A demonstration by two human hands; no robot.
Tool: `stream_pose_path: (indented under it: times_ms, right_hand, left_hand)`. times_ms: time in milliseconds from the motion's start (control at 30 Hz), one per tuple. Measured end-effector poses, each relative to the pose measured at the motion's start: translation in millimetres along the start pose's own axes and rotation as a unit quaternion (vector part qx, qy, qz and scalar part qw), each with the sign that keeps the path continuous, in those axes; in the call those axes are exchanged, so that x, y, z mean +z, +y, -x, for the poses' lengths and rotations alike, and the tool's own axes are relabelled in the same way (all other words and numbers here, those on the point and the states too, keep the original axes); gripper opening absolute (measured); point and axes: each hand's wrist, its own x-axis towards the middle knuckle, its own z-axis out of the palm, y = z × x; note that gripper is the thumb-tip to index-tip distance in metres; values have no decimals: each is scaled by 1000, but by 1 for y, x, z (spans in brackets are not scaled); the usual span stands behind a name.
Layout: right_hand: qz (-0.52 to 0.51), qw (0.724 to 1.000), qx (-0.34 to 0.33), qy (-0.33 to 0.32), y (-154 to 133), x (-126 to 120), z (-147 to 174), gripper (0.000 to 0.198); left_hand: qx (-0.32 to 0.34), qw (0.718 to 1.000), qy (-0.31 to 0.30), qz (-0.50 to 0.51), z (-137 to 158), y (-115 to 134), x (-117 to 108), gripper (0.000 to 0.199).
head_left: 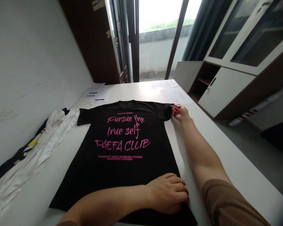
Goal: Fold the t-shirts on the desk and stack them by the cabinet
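Note:
A black T-shirt [122, 171] with pink lettering lies spread flat on the white table, collar toward the far end. My right hand [179, 112] has the edge of the sleeve [163, 110] on the right pinched between its fingers. Across the lower part of the shirt reaches my left arm. At the shirt's right side edge, near the hem, my left hand [169, 193] is closed with its fingers curled over the fabric. The fingertips of that hand are partly hidden. The opposite sleeve [86, 116] rests flat on the tabletop.
White and dark garments [49, 135] lie bunched along the table's left side by the wall. Printed papers [97, 94] are at the far left corner, more sheets [174, 94] at the far right. A cabinet [226, 91] with an open lower door stands beyond the table [228, 150].

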Motion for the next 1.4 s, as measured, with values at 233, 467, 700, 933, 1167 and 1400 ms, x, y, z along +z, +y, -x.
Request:
stream_pose_path:
  times_ms: [233,467,700,933,1167,1400]
  right_hand:
    - [322,932,-141,-86,18,5,8,24]
    - [637,722,-263,-64,20,4,1,41]
    - [733,632,-188,-170,14,14,15,38]
    - [768,612,-178,63,14,14,25,43]
    - [691,688,-131,179,7,-9,12,39]
    - [654,714,-199,149,12,-12,2,61]
  left_hand:
    - [1,1000,14,16,1,-2,3,26]
    - [1,999,32,23,3,-3,8,25]
    - [-4,999,27,31,3,-3,9,26]
    - [-10,999,19,28,3,-2,5,26]
    - [-9,999,20,27,3,-3,5,25]
    - [-17,999,29,42,3,-3,8,26]
